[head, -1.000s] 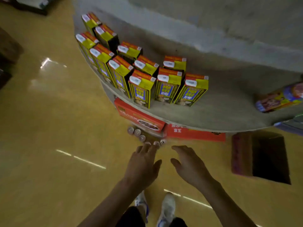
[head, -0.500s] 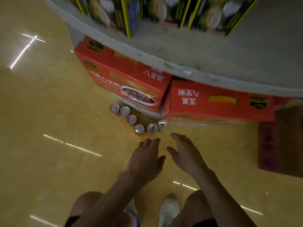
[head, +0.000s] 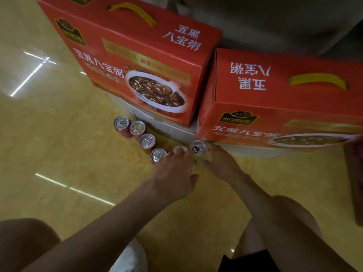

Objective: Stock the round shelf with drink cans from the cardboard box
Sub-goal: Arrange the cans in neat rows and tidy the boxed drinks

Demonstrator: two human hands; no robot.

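**Down low, both grips spread over the cans on the floor**

Six drink cans (head: 147,140) stand upright in a curved row on the yellow floor (head: 59,154), just in front of the white base (head: 169,130) of the round shelf (head: 275,22), whose grey tier shows at the top of the view. None of the cans is on the shelf.

The left grip (head: 174,173) reaches forward with its fingers straight and the thumb held apart, and its fingertips lie on the lid of the fifth can (head: 179,148), counting from the left. It is spread and clasps nothing. The right grip (head: 222,163) is also spread, with fingers stretched toward the sixth can (head: 197,147) at the right end of the row. One fingertip is at that can's side, but I cannot tell whether it touches.

Two red cartons with yellow handles sit on the base behind the row, the left carton (head: 137,61) and the right carton (head: 275,107), side by side. A dim brown cardboard box (head: 356,193) shows at the right edge, well apart from the cans. The person's bare knees and a white shoe (head: 129,258) fill the bottom of the view
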